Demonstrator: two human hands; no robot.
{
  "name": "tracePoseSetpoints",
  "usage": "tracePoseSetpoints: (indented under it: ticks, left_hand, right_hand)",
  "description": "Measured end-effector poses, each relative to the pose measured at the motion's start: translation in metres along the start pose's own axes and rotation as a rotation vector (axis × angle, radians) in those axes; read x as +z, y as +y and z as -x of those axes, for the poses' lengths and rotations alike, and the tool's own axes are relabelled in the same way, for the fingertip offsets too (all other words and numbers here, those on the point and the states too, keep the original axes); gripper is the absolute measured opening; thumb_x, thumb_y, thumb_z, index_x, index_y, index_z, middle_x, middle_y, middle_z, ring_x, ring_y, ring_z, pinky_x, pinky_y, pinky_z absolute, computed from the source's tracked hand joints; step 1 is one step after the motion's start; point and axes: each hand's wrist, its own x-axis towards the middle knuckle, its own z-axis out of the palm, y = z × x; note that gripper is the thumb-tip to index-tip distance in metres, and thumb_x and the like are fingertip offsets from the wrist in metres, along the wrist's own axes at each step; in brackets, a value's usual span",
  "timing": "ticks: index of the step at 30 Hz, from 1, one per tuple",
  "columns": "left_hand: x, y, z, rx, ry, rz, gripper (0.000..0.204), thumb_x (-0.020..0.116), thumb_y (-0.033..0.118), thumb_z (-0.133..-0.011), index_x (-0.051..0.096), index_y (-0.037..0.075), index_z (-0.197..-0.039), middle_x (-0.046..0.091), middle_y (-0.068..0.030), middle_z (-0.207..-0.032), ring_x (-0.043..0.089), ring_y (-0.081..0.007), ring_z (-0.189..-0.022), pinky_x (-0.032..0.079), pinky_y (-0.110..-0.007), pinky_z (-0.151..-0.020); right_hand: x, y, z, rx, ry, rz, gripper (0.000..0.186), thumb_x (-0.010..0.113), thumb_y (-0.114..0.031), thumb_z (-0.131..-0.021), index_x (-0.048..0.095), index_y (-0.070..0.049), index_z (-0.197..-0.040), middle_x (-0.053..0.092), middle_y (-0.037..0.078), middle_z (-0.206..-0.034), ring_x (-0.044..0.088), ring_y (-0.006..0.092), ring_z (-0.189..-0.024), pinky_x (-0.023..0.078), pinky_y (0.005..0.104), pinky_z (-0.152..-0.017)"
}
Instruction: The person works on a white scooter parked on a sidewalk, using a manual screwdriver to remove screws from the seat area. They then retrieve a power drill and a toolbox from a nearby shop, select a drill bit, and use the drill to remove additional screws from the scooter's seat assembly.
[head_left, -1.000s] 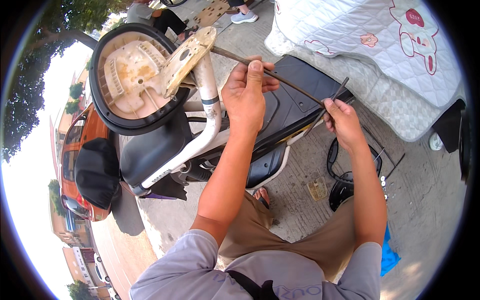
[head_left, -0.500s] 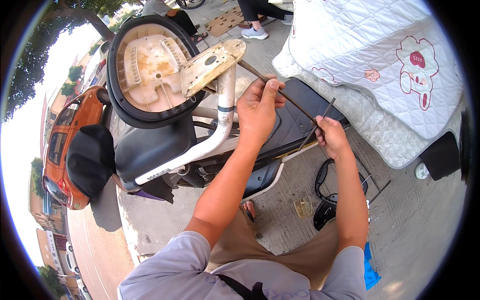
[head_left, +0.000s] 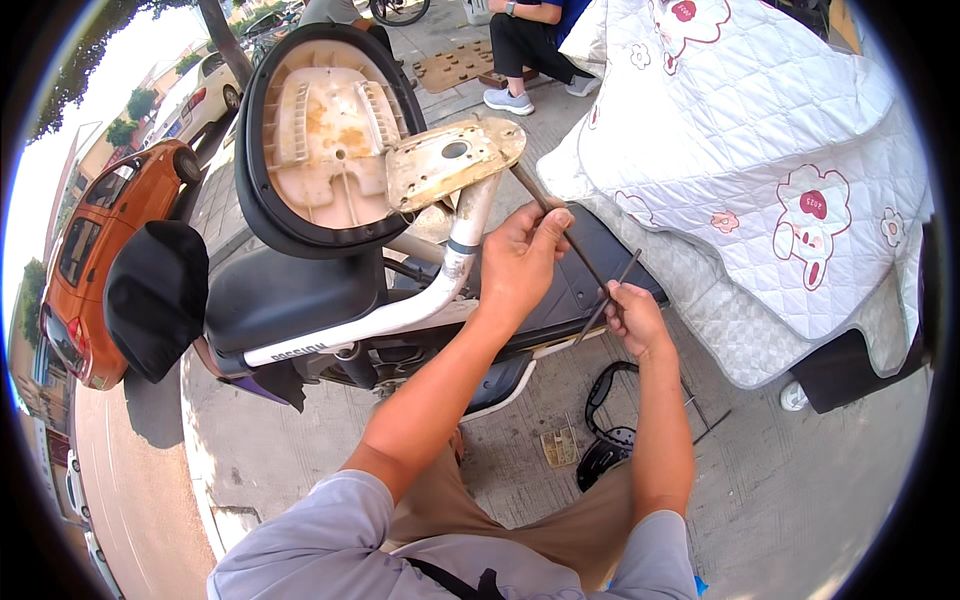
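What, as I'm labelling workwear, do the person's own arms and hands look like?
The left hand and right hand are bare: no gloves, and no watch or bracelet shows at either wrist. Loose, short, pale grey sleeves end near the elbows, with no markings visible on them.

V bright daylight: sky (head_left: pixel 125 50) blown out @ 10 o'clock, sunlit road (head_left: pixel 130 500) washed-out @ 8. Pavement (head_left: pixel 780 480) mostly soft shade. Fisheye bends edges, black corners, bluish fringe; ctr p sharp tbh.
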Motion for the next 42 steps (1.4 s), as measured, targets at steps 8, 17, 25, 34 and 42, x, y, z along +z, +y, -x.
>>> tracePoseSetpoints:
  ticks: [8,17,25,34,42]
  left_hand:
    - [0.005,-0.003,-0.002,-0.018,0.071,0.033,0.031,0.075,0.022,-0.100,0.073,-0.003,-0.118,0.076,-0.0058,-0.100,0.069,-0.0094,-0.082,0.058,-0.026,-0.073]
    - [0.004,-0.004,-0.001,0.001,0.142,0.018,0.032,0.078,0.022,-0.099,0.073,-0.005,-0.115,0.075,-0.0041,-0.092,0.067,-0.0081,-0.081,0.055,-0.023,-0.073]
    - [0.005,-0.009,0.001,0.099,0.088,0.018,0.033,0.065,0.022,-0.107,0.069,-0.007,-0.123,0.077,-0.0065,-0.099,0.071,-0.0104,-0.090,0.058,-0.026,-0.079]
    - [0.006,-0.010,0.001,0.081,-0.095,0.157,0.035,0.055,0.022,-0.112,0.060,-0.004,-0.134,0.076,-0.0088,-0.108,0.073,-0.0150,-0.096,0.060,-0.028,-0.082]
    - [-0.002,-0.020,0.000,0.147,-0.208,0.273,0.033,0.053,0.022,-0.113,0.060,-0.002,-0.134,0.072,-0.0061,-0.101,0.073,-0.0173,-0.095,0.059,-0.030,-0.082]
  right_hand:
    - [0.000,-0.037,-0.014,0.231,-0.052,0.267,0.028,0.056,-0.029,-0.103,0.066,-0.005,-0.093,0.048,-0.003,-0.064,0.038,0.0084,-0.050,0.025,0.0273,-0.043]
    - [0.029,-0.077,-0.045,0.453,-0.167,0.815,0.033,0.053,-0.030,-0.100,0.064,-0.005,-0.080,0.043,-0.002,-0.057,0.035,0.0104,-0.043,0.024,0.0305,-0.041]
    - [0.044,-0.006,-0.006,0.087,0.192,0.098,0.029,0.056,-0.026,-0.105,0.061,0.001,-0.095,0.061,0.010,-0.076,0.070,0.0259,-0.062,0.059,0.0374,-0.053]
    - [0.043,0.018,0.033,-0.312,0.501,-0.245,0.030,0.060,-0.024,-0.105,0.062,0.004,-0.094,0.061,0.009,-0.073,0.071,0.0237,-0.062,0.061,0.0345,-0.055]
    - [0.082,0.059,0.054,-0.582,0.570,-0.540,0.026,0.053,-0.014,-0.108,0.063,0.008,-0.118,0.064,0.008,-0.082,0.075,0.0265,-0.083,0.066,0.0390,-0.078]
